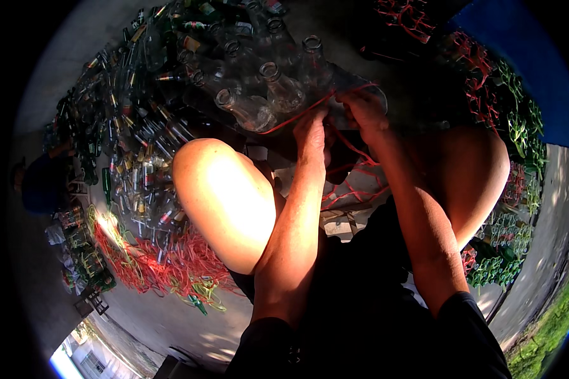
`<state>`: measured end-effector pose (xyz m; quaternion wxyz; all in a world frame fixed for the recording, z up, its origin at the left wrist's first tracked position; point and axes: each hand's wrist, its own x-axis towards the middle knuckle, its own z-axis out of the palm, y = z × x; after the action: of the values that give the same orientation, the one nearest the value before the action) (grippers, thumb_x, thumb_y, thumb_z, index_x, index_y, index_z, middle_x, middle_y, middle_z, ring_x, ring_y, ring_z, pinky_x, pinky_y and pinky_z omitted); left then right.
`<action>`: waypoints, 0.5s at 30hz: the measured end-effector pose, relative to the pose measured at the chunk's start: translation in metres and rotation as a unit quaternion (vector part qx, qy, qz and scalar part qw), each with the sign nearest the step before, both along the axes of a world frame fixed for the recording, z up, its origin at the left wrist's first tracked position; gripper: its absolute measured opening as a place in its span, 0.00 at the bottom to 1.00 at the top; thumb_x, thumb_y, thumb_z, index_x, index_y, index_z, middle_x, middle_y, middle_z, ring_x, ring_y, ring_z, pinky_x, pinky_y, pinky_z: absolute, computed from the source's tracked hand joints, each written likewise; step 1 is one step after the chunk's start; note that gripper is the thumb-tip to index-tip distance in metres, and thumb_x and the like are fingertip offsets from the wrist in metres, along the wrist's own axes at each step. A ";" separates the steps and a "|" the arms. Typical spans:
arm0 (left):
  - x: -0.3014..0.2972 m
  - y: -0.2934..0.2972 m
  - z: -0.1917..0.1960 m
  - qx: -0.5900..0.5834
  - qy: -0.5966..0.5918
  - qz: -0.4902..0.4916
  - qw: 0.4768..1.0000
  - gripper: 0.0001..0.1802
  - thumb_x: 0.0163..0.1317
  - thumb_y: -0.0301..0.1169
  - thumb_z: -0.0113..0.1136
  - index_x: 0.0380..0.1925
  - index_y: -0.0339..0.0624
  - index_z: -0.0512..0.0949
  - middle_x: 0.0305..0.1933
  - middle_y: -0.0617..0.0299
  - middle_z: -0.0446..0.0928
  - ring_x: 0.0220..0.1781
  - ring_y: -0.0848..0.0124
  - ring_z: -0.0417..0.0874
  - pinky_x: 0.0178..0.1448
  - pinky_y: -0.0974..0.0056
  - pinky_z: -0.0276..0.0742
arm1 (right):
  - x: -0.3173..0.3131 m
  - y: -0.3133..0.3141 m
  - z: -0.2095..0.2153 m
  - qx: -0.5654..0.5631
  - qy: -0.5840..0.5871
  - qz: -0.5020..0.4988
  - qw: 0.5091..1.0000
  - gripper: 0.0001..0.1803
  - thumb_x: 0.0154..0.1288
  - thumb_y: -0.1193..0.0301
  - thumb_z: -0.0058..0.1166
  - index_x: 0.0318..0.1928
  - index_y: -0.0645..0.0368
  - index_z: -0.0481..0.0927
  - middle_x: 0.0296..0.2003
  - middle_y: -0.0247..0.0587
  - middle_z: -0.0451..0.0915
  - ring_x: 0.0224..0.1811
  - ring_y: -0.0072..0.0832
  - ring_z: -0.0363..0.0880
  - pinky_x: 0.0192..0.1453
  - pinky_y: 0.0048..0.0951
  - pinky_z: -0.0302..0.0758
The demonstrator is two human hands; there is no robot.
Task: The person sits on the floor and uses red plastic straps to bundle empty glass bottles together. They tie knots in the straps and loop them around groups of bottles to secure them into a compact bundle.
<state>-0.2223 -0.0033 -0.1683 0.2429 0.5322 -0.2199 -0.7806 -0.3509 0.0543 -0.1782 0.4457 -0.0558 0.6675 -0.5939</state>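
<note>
Red strap along the near side of clear bottles
At their right, left hand and right hand each pinch it in a closed grip, apparently to hold it taut.

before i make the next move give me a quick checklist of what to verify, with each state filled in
1. Left hand at the red strap: ok, closed on it.
2. Right hand at the strap: ok, its fingertips pinch it.
3. Near clear glass bottles uncapped: ok, the mouths that show are open.
4. Strap running right round the bottles: cannot tell, their far side is hidden.
5. Loose red strands below the hands untangled: not ok, they cross one another.
6. More strips at hand: ok, a red heap lies on the floor to the left.
</note>
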 end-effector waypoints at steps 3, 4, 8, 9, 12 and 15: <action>0.000 0.002 0.003 -0.022 -0.028 -0.024 0.999 0.08 0.62 0.36 0.72 0.39 0.48 0.85 0.29 0.70 0.81 0.25 0.79 0.76 0.27 0.71 0.67 | -0.002 0.005 0.001 0.004 0.006 0.008 1.000 0.06 0.65 0.67 0.67 0.35 0.54 0.85 0.24 0.26 0.74 0.22 0.17 0.69 0.21 0.24 0.62; 0.003 0.002 0.001 -0.037 -0.040 -0.044 0.998 0.10 0.62 0.38 0.73 0.40 0.49 0.86 0.31 0.70 0.82 0.27 0.78 0.78 0.30 0.70 0.69 | -0.003 0.007 0.003 -0.001 0.012 0.011 1.000 0.06 0.65 0.66 0.67 0.35 0.55 0.85 0.24 0.27 0.74 0.22 0.18 0.69 0.22 0.25 0.63; 0.007 0.008 -0.002 -0.071 -0.023 -0.026 0.997 0.07 0.64 0.35 0.71 0.38 0.45 0.86 0.30 0.66 0.84 0.22 0.81 0.75 0.23 0.73 0.65 | 0.000 0.013 0.024 0.032 0.061 -0.003 0.998 0.08 0.66 0.66 0.66 0.35 0.58 0.84 0.25 0.29 0.74 0.23 0.19 0.69 0.24 0.26 0.66; 0.010 0.010 -0.001 -0.076 -0.008 -0.028 0.997 0.07 0.65 0.34 0.71 0.38 0.44 0.86 0.30 0.65 0.85 0.21 0.81 0.75 0.22 0.73 0.65 | -0.001 0.013 0.031 0.041 0.059 0.002 0.997 0.09 0.66 0.66 0.66 0.35 0.58 0.84 0.25 0.29 0.74 0.24 0.19 0.69 0.24 0.26 0.66; 0.008 0.017 0.002 -0.068 0.018 -0.044 0.997 0.06 0.66 0.33 0.69 0.37 0.43 0.85 0.30 0.62 0.86 0.20 0.80 0.75 0.21 0.73 0.63 | -0.014 0.020 0.047 0.052 0.070 0.013 0.996 0.09 0.66 0.67 0.65 0.35 0.59 0.83 0.26 0.29 0.73 0.25 0.20 0.68 0.25 0.26 0.65; 0.012 0.014 0.007 -0.062 -0.004 -0.063 0.996 0.08 0.68 0.33 0.67 0.39 0.41 0.85 0.29 0.62 0.85 0.19 0.80 0.75 0.20 0.72 0.63 | -0.015 0.020 0.078 0.009 0.084 0.028 0.996 0.09 0.67 0.67 0.65 0.34 0.59 0.82 0.26 0.28 0.72 0.26 0.19 0.67 0.26 0.26 0.64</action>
<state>-0.2103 0.0106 -0.1616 0.2244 0.5044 -0.3021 -0.7771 -0.3655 0.0745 -0.1001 0.4050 -0.1196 0.7060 -0.5686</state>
